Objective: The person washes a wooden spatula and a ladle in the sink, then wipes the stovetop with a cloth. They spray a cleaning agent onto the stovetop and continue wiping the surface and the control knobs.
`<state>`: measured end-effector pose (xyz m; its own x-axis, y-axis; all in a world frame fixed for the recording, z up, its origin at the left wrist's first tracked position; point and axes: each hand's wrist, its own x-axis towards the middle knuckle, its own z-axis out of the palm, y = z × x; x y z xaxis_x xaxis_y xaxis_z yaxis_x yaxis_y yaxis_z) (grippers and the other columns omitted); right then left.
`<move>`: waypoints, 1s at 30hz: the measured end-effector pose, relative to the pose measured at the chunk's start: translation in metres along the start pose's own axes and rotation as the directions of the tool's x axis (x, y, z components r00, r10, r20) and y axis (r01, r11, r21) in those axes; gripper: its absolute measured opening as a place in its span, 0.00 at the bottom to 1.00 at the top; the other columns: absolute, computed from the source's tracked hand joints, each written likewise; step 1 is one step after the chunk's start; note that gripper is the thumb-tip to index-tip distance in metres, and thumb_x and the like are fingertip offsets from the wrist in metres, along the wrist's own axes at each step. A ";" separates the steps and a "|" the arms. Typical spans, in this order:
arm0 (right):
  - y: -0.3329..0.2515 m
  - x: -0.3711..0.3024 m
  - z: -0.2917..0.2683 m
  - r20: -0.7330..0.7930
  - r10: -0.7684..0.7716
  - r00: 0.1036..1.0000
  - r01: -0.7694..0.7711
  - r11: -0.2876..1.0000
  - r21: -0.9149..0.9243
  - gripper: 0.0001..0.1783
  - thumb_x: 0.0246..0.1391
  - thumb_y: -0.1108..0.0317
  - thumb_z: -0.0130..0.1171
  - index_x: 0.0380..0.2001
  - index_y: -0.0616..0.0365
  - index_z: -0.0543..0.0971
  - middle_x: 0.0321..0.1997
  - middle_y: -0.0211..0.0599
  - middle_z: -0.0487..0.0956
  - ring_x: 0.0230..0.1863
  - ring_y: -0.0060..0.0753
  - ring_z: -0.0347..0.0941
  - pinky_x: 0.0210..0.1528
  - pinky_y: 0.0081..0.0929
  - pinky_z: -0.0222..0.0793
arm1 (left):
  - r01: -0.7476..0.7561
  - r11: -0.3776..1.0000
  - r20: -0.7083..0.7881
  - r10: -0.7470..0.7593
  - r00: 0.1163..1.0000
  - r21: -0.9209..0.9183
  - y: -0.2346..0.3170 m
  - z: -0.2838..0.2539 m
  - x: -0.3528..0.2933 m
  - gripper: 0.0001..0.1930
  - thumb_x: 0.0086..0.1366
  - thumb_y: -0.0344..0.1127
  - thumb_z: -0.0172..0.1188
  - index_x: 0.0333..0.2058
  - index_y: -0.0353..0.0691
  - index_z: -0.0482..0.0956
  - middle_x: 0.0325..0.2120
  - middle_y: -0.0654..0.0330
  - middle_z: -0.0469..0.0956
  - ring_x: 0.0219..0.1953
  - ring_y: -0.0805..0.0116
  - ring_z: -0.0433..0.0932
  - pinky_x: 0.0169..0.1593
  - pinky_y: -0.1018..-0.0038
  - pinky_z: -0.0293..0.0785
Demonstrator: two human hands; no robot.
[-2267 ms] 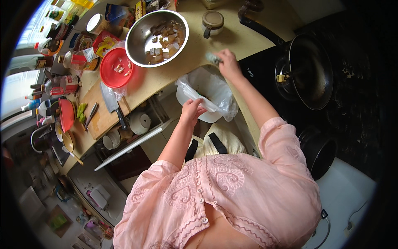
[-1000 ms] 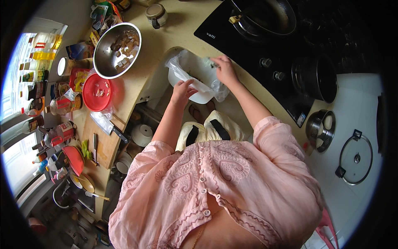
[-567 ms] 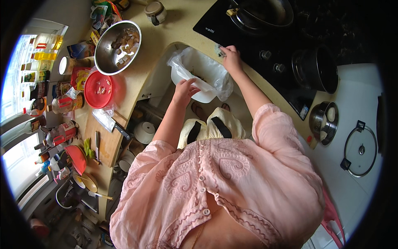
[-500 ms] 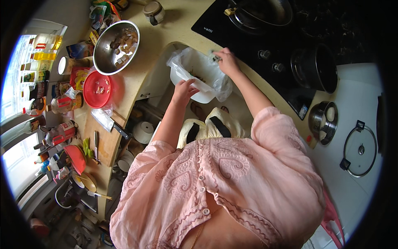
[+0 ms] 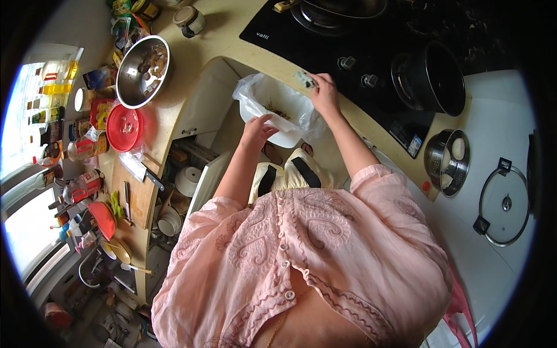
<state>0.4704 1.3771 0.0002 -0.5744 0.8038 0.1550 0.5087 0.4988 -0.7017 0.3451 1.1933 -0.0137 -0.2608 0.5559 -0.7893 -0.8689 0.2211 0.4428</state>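
A white bin (image 5: 284, 140) lined with a translucent plastic bag (image 5: 316, 124) is in front of me, below the counter edge. Dark greenish scraps (image 5: 275, 110) lie inside it. My left hand (image 5: 255, 131) is closed over the bin's near left rim. Beyond the bin's far right corner, my right hand (image 5: 325, 94) pinches a small pale piece with dark green markings (image 5: 305, 79) at the counter's edge. Whether that piece is cloth or a wrapper I cannot tell.
A black hob (image 5: 325, 55) with pans spans the far right. To the left, the counter carries a steel bowl of cut food (image 5: 143, 72), a red basket (image 5: 124, 127) and a cleaver (image 5: 138, 168) on a board. A steel colander (image 5: 447, 169) stands at right.
The counter and hob have shifted left in view while the bin stays before me. My right hand, still holding the pale piece, is farther right along the counter edge; my left stays at the rim.
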 end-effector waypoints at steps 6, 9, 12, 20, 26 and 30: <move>0.031 -0.015 -0.036 0.016 0.024 1.000 -0.024 0.999 -0.037 0.21 0.39 0.78 0.46 0.40 0.53 0.76 0.39 0.41 0.72 0.41 0.45 0.70 0.45 0.32 0.67 | -0.040 0.996 -0.027 0.042 0.999 0.076 -0.017 0.008 -0.004 0.11 0.54 0.29 0.58 0.33 0.31 0.66 0.23 0.56 0.71 0.24 0.66 0.74 0.33 0.71 0.78; 0.036 -0.030 -0.038 0.026 0.043 0.999 -0.043 0.999 -0.026 0.21 0.39 0.78 0.46 0.41 0.53 0.75 0.40 0.41 0.72 0.42 0.45 0.70 0.46 0.32 0.66 | -0.037 0.998 -0.019 0.038 0.999 0.054 -0.025 0.007 0.012 0.11 0.55 0.30 0.58 0.32 0.32 0.66 0.22 0.57 0.71 0.23 0.68 0.74 0.32 0.71 0.77; 0.041 -0.031 -0.048 0.005 0.031 1.000 -0.031 0.998 -0.058 0.22 0.40 0.79 0.46 0.41 0.52 0.75 0.41 0.40 0.72 0.42 0.45 0.69 0.46 0.32 0.66 | -0.050 0.999 0.079 0.049 0.996 0.012 -0.032 -0.011 0.005 0.12 0.55 0.31 0.59 0.33 0.32 0.67 0.25 0.55 0.74 0.23 0.67 0.75 0.32 0.72 0.77; 0.021 -0.041 -0.027 0.029 0.033 0.999 -0.026 0.976 -0.215 0.23 0.39 0.82 0.49 0.41 0.51 0.76 0.41 0.35 0.70 0.43 0.41 0.65 0.47 0.31 0.64 | -0.073 0.992 0.053 0.068 0.996 0.102 -0.039 0.008 -0.007 0.12 0.54 0.30 0.59 0.34 0.33 0.67 0.26 0.54 0.75 0.24 0.66 0.76 0.32 0.72 0.78; 0.010 -0.029 -0.031 0.013 0.003 1.000 -0.001 0.994 -0.105 0.21 0.39 0.82 0.49 0.40 0.53 0.77 0.40 0.36 0.71 0.42 0.41 0.66 0.47 0.31 0.65 | -0.067 0.997 0.042 0.065 0.997 0.047 -0.038 0.022 -0.018 0.11 0.54 0.29 0.59 0.33 0.32 0.67 0.26 0.53 0.75 0.23 0.65 0.76 0.32 0.70 0.78; 0.021 -0.033 -0.043 0.049 0.079 0.996 -0.069 0.981 -0.184 0.21 0.40 0.82 0.49 0.39 0.53 0.77 0.39 0.37 0.71 0.42 0.42 0.67 0.48 0.30 0.65 | -0.072 0.994 -0.004 0.073 0.997 0.079 -0.042 0.021 -0.014 0.11 0.54 0.28 0.58 0.33 0.31 0.67 0.26 0.53 0.74 0.23 0.64 0.76 0.32 0.70 0.78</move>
<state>0.5275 1.3745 0.0102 -0.5630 0.8239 0.0647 0.6562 0.4932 -0.5711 0.3938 1.1931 -0.0122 -0.3247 0.5676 -0.7565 -0.8119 0.2430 0.5308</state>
